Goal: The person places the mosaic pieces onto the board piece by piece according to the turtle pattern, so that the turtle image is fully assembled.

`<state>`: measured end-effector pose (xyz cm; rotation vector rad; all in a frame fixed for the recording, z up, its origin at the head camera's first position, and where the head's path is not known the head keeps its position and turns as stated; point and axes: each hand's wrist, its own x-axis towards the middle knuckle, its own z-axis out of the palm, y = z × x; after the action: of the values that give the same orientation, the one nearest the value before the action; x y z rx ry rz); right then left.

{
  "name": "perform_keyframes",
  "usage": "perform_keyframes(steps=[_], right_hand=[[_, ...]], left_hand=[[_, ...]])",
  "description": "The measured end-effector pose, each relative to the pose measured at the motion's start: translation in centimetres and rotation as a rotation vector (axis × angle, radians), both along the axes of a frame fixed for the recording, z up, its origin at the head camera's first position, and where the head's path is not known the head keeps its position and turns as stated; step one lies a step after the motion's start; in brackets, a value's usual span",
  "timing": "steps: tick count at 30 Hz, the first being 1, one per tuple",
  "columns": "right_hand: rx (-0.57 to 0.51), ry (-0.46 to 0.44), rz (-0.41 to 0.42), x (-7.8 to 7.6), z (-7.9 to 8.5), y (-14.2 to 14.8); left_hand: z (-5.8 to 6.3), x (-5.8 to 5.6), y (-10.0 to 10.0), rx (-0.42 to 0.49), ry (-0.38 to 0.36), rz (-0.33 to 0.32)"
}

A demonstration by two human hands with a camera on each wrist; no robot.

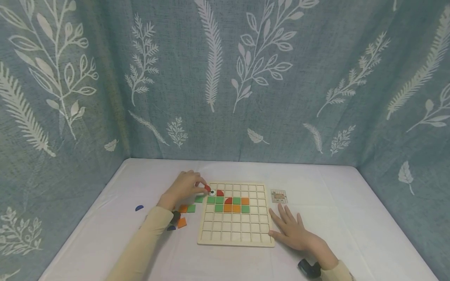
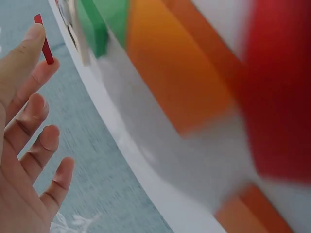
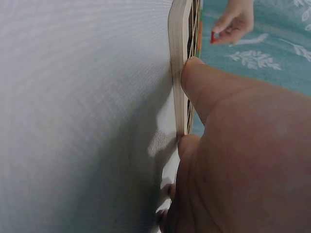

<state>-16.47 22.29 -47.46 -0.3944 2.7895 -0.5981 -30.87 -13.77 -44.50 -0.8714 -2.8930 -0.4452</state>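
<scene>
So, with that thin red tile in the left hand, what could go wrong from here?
The left hand pinches the thin red tile between fingertips, so it might slip. It could bump the white black-dotted tile close by. The right hand touches the pale wooden grid board; a push might shift it.

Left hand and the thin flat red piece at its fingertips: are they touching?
Touching: the left wrist view shows the left hand pinching the thin flat red piece between thumb and index finger.
</scene>
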Motion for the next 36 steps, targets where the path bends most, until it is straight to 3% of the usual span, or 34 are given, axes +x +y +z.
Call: perform_keyframes(steps=[27, 36], right_hand=[[-0.004, 0.025, 0.004, -0.1, -0.1, 0.0], [0.012, 0.013, 0.006, -0.1, 0.2, 0.0]], left_hand=[[0.4, 1.1, 7.0, 0.031, 0.069, -0.136], [0.0, 1.1, 8.7, 0.045, 0.044, -0.175]])
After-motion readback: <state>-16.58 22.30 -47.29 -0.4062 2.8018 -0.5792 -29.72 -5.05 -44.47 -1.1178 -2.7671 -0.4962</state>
